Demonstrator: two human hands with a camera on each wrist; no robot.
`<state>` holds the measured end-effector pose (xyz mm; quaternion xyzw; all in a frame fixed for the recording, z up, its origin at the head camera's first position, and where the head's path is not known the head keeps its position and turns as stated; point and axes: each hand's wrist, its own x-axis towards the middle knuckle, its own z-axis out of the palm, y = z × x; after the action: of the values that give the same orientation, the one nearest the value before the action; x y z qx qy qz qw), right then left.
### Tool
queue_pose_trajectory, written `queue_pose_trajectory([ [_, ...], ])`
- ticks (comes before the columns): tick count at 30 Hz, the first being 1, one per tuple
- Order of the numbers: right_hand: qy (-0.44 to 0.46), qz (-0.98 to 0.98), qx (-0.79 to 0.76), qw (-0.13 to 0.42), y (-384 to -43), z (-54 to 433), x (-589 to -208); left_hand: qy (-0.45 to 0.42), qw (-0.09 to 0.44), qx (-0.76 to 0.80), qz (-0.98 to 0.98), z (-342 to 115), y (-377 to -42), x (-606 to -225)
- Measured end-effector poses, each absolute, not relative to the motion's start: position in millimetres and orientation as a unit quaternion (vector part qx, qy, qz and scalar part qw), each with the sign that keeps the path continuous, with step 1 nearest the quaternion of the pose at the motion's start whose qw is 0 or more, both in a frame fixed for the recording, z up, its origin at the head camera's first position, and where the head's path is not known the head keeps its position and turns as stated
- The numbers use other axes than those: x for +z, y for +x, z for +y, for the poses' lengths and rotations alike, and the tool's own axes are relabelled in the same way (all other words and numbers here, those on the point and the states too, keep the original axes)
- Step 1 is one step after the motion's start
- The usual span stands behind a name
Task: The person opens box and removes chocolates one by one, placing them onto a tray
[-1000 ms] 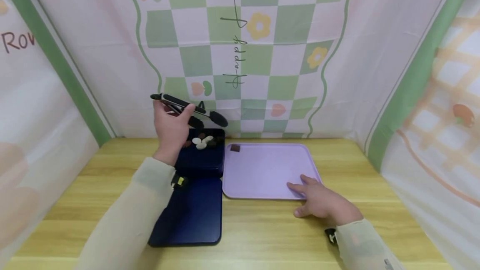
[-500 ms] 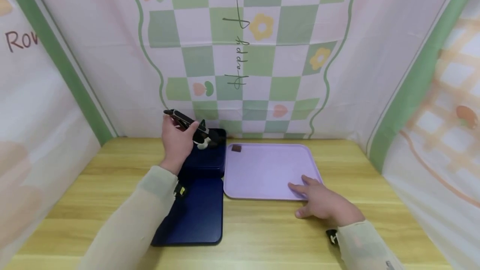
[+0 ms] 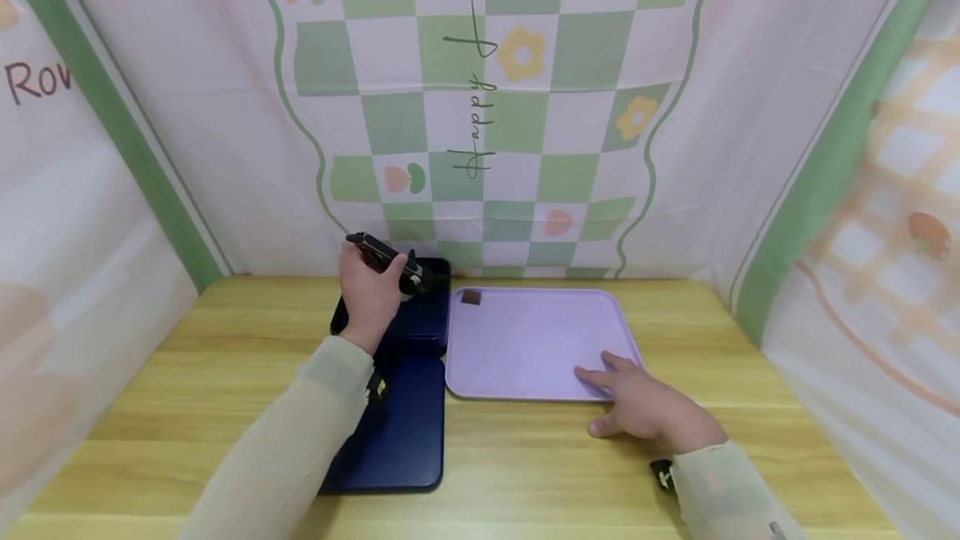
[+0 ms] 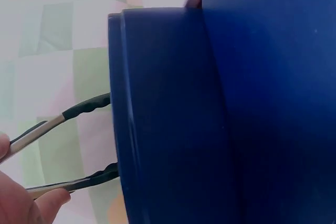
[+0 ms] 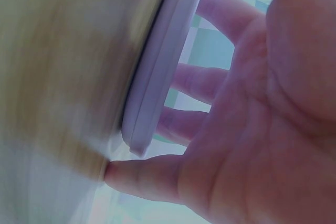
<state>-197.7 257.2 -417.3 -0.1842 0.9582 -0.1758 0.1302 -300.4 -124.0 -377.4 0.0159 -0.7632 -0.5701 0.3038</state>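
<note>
My left hand [image 3: 369, 294] grips black-and-metal tongs [image 3: 381, 254] over the dark blue box [image 3: 420, 333] at the back left. In the left wrist view the two arms of the tongs [image 4: 86, 106] stand apart, and their tips are hidden behind the box wall [image 4: 168, 114]. White pieces [image 3: 406, 297] show in the box beside the tongs, partly covered. My right hand [image 3: 648, 411] rests with spread fingers on the right front corner of a lilac tray [image 3: 525, 357]. The right wrist view has fingers over the tray rim [image 5: 157, 77]. A small dark brown square [image 3: 471, 297] lies in the tray's back left corner.
A dark blue lid [image 3: 412, 440] lies flat in front of the box, partly under the left forearm. The box stands against the tray's left side. Behind the wooden table [image 3: 540, 465] hangs a checked cloth [image 3: 517, 119], with more cloth at both sides.
My left hand has lowered the tongs and moved them slightly right, so their heads now sit in the box among the pieces. The right hand and tray have stayed put.
</note>
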Motion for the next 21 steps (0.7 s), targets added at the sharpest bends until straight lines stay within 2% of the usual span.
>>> queue_pose_trajectory([
  [8,-0.181,0.958,-0.178,0.134,-196.0,256.7,-414.5,0.027,0.296,-0.552,-0.779,-123.0,-300.0,-378.5],
  [15,-0.181,0.959,-0.174,0.131,-195.7,256.9,-416.2,-0.012,0.294,-0.498,-0.815,-132.7,-295.5,-365.0],
  [21,-0.180,0.959,-0.174,0.132,-196.6,258.0,-418.3,-0.033,0.231,-0.395,-0.889,-133.3,-282.1,-330.8],
])
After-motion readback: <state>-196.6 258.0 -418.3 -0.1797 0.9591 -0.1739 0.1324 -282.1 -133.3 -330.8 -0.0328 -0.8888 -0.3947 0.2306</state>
